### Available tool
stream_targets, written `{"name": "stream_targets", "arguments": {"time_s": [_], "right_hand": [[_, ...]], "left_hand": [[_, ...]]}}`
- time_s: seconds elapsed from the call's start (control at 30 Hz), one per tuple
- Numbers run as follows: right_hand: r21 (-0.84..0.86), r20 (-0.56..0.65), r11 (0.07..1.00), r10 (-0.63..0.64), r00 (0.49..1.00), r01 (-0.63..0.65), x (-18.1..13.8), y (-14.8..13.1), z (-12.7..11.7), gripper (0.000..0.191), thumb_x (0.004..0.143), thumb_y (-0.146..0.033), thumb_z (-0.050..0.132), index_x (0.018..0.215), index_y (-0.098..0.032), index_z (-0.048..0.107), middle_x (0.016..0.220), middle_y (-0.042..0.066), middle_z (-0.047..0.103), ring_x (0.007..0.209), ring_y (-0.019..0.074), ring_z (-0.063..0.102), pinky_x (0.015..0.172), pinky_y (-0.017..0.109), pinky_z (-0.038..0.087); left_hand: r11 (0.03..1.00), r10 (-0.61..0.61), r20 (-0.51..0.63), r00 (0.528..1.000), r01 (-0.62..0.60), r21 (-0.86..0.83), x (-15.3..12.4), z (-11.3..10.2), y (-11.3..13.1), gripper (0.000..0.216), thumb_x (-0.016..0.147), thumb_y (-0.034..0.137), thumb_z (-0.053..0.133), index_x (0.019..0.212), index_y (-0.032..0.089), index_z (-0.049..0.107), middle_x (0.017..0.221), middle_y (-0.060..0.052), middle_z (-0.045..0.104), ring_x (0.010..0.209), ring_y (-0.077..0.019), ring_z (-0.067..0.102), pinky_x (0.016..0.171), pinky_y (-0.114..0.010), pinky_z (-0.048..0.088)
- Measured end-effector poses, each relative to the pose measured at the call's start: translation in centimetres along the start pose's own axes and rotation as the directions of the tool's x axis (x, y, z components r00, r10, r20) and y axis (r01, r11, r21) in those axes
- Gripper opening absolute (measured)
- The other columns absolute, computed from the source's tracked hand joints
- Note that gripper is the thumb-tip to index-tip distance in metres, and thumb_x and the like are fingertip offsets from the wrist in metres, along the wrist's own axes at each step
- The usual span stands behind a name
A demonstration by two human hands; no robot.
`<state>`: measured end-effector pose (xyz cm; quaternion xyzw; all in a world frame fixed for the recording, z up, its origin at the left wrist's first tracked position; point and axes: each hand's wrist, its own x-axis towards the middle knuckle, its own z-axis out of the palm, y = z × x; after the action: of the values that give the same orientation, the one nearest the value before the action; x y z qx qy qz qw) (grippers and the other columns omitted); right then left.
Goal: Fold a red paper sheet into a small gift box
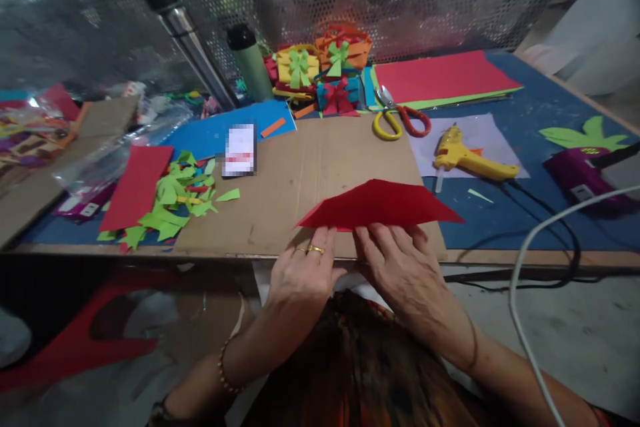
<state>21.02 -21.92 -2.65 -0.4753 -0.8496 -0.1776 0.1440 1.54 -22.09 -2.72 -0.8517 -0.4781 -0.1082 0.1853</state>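
Note:
A folded sheet of red paper [380, 203] lies over the near part of a brown cardboard sheet [280, 193], its pointed ends to the left and right. My left hand [305, 273], with gold rings on a finger, has its fingertips at the paper's near edge, and its thumb sticks out to the right. Beside it, my right hand [400, 267] grips the same edge with bent fingers. Both thumbs are apart from the fingertips or partly hidden. Scissors [400, 120] with one yellow and one red handle rest beyond the paper.
A yellow glue gun [473, 157] sits on pale paper at the right, near a white cable [525, 267]. Green paper scraps [173, 203] and a red strip [137, 187] lie left. Small paper baskets [297, 70], a green bottle [250, 63] and a steel flask [193, 47] stand behind.

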Motion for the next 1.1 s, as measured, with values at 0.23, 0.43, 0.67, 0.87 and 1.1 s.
{"name": "stream_targets", "arguments": {"time_s": [0.23,0.43,0.67,0.87,1.1], "right_hand": [[-0.001,0.016,1.0,-0.028,0.999,0.028,0.4,0.4,-0.6,0.035,0.097,-0.012,0.054,0.13,-0.004,0.06,0.11,0.016,0.066,0.096,0.0277,0.054,0.089,0.041,0.042],[0.056,0.038,0.997,-0.047,0.998,0.045,0.4,0.9,-0.4,0.029,0.099,-0.018,0.057,0.126,-0.008,0.061,0.1,0.012,0.063,0.094,0.0267,0.056,0.085,0.039,0.041],[0.041,0.021,0.998,-0.056,0.998,0.055,-0.1,0.9,-0.1,0.033,0.1,-0.017,0.054,0.13,-0.006,0.06,0.103,0.013,0.064,0.092,0.0264,0.057,0.088,0.041,0.044],[0.151,-0.094,0.977,-0.135,0.986,0.148,1.7,1.7,-1.2,0.036,0.104,-0.02,0.042,0.128,-0.001,0.061,0.118,0.022,0.066,0.102,0.0294,0.055,0.089,0.041,0.046],[0.058,0.071,0.995,-0.084,0.994,0.08,5.6,2.3,0.8,0.021,0.1,-0.012,0.049,0.109,-0.009,0.068,0.096,0.013,0.068,0.086,0.0241,0.054,0.077,0.036,0.033]], "left_hand": [[0.993,0.114,-0.051,0.992,-0.113,0.016,0.4,0.1,0.2,0.041,0.105,0.027,0.056,0.142,0.01,0.063,0.143,-0.015,0.066,0.069,-0.0151,0.069,0.077,-0.034,0.048],[0.997,0.076,0.009,0.997,-0.076,-0.023,0.2,0.3,0.7,0.047,0.105,0.03,0.055,0.147,0.01,0.059,0.14,-0.018,0.068,0.075,-0.0168,0.071,0.086,-0.034,0.049],[0.996,0.082,-0.018,0.996,-0.083,-0.044,0.7,0.1,0.4,0.045,0.105,0.035,0.056,0.141,0.008,0.061,0.141,-0.017,0.068,0.101,-0.0208,0.074,0.089,-0.034,0.051],[0.984,0.174,-0.048,0.984,-0.175,-0.022,1.3,0.2,0.1,0.041,0.105,0.027,0.053,0.135,0.002,0.063,0.14,-0.022,0.067,0.118,-0.0232,0.07,0.079,-0.032,0.052],[0.989,0.148,0.005,0.989,-0.148,0.007,1.2,0.9,1.0,0.034,0.1,0.02,0.056,0.125,0.0,0.069,0.141,-0.028,0.063,0.094,-0.0245,0.074,0.08,-0.037,0.052]]}}
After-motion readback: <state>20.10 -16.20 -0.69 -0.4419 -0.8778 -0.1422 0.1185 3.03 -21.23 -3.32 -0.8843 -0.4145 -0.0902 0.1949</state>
